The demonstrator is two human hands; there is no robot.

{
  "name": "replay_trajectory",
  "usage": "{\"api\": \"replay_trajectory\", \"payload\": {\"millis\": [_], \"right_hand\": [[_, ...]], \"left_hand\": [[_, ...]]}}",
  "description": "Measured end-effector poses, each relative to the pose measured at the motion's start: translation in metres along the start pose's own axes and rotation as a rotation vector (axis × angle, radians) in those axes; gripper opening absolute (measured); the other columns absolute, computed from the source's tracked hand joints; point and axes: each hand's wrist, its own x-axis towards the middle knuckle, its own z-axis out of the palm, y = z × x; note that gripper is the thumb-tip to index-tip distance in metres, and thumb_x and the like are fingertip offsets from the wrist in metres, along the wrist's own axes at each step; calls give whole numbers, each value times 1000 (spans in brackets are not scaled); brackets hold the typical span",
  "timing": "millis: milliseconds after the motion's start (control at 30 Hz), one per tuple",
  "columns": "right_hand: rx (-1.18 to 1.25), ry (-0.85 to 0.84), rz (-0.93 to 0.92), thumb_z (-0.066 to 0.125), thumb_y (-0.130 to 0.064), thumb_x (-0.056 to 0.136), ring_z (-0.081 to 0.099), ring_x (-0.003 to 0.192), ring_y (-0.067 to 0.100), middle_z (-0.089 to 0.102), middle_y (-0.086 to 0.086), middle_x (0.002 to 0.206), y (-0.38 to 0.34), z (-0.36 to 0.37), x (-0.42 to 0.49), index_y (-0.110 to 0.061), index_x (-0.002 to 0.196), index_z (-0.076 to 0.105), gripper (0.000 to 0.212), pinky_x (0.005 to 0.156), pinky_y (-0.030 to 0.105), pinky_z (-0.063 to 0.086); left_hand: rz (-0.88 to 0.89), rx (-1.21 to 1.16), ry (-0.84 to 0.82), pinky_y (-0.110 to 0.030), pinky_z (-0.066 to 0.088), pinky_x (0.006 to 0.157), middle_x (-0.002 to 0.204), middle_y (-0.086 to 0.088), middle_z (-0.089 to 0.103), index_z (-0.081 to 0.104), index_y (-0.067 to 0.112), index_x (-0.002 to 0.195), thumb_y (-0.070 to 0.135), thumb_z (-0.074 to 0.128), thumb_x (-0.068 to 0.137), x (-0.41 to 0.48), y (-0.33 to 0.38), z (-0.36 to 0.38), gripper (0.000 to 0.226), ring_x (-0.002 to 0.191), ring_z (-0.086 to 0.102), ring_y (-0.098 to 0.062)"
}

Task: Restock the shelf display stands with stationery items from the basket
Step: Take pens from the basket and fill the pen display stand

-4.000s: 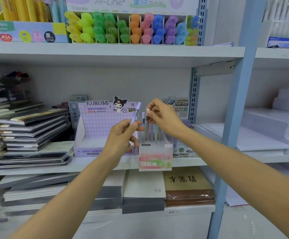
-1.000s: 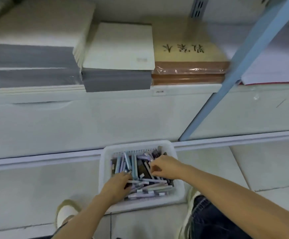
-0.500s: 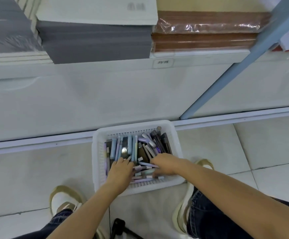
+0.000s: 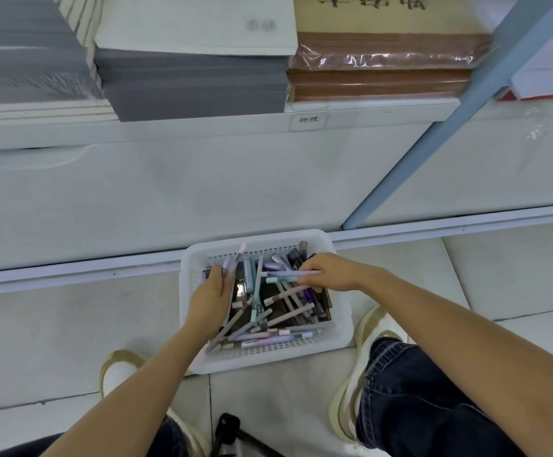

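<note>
A white plastic basket [image 4: 342,328] sits on the tiled floor against the base of the shelving, filled with several pens in lilac, mint and grey. Over its left side, my left hand [image 4: 210,300] grips a pale lilac pen [image 4: 237,258] that points up toward the basket's far rim. My right hand [image 4: 329,272] is over the right side and pinches a couple of pens [image 4: 288,277], mint and lilac, lying roughly level across the pile. The shelf display stands are out of view.
Above the basket is the lowest shelf with grey paper stacks [image 4: 189,80], a brown wrapped bundle [image 4: 380,74] and a small label [image 4: 308,120]. A blue upright post [image 4: 433,133] slants down at the right. My shoes [image 4: 116,374] and jeans-clad leg [image 4: 410,397] flank the basket.
Four seconds ago both hands were at the display stand on the middle shelf. The view then dropped to the floor basket. Since half a second ago both hands have lifted pens out of the pile.
</note>
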Motion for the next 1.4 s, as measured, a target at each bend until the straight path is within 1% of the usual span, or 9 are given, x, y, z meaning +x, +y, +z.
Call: {"api": "replay_trajectory", "payload": {"millis": [233, 333, 467, 533, 700, 800, 1033, 1233, 1400], "right_hand": [[78, -137, -69, 60, -33, 94, 53, 54, 10, 63, -3, 63, -18, 6, 6, -13, 77, 67, 27, 56, 19, 42], [149, -181, -46, 63, -30, 91, 54, 52, 8, 67, -2, 64, -18, 5, 7, -9, 82, 71, 24, 54, 14, 42], [228, -148, -37, 68, -26, 89, 54, 48, 6, 67, -1, 62, -21, 3, 8, -14, 79, 73, 17, 48, 13, 41], [236, -153, -28, 70, -27, 88, 54, 49, 7, 68, 0, 64, -23, 2, 9, -9, 87, 75, 19, 50, 16, 41], [265, -250, -4, 76, -23, 83, 59, 60, 9, 69, -19, 66, -33, 1, 10, -18, 89, 75, 7, 62, 24, 48], [202, -234, 36, 76, -22, 82, 58, 63, 13, 72, 2, 78, -33, -12, 5, -12, 94, 74, 16, 62, 23, 47], [352, -66, 93, 64, -17, 93, 56, 65, 4, 67, -6, 75, -24, -34, -23, -23, 118, 61, 26, 65, 18, 47], [408, 91, 7, 53, -13, 99, 66, 76, 16, 70, 12, 92, -46, -39, -50, -2, 108, 65, 19, 70, 24, 55], [615, 77, -143, 53, -11, 98, 71, 85, 26, 71, 21, 101, -88, -30, -65, 1, 111, 53, 17, 71, 27, 57]], "left_hand": [[261, 345, -135, -24, 32, 52, 71, 10, 50, 40, 31, 77, 65, 56, 84, -8, 26, 6, 38, 62, 47, -6], [273, 448, -220, -25, 30, 52, 65, 8, 48, 40, 29, 72, 64, 57, 84, -8, 22, 6, 41, 60, 45, -9], [151, 57, -432, -30, 44, 62, 64, 3, 62, 53, 22, 76, 50, 65, 87, -4, 15, 3, 32, 60, 55, -10], [122, -118, -550, -22, 45, 59, 59, 3, 64, 56, 19, 75, 43, 68, 87, -4, 15, -2, 30, 54, 57, -7], [72, -239, -679, -18, 45, 49, 56, -3, 62, 57, 12, 80, 43, 67, 87, -8, 18, -2, 33, 45, 53, -11], [56, -230, -715, -18, 43, 47, 61, -2, 66, 53, 14, 82, 38, 59, 94, -8, 22, -12, 28, 45, 52, -9], [75, -255, -499, -21, 41, 48, 62, -1, 58, 45, 9, 86, 28, 49, 101, -20, 37, -32, 24, 47, 46, -12], [-98, -585, -129, -21, 29, 43, 64, -2, 39, 35, 14, 78, 16, 40, 103, -34, 55, -43, 25, 44, 33, -10], [-53, -759, 119, -17, 25, 34, 49, 4, 31, 47, 15, 69, 25, 64, 92, -48, 90, -52, 31, 37, 25, -9]]}}
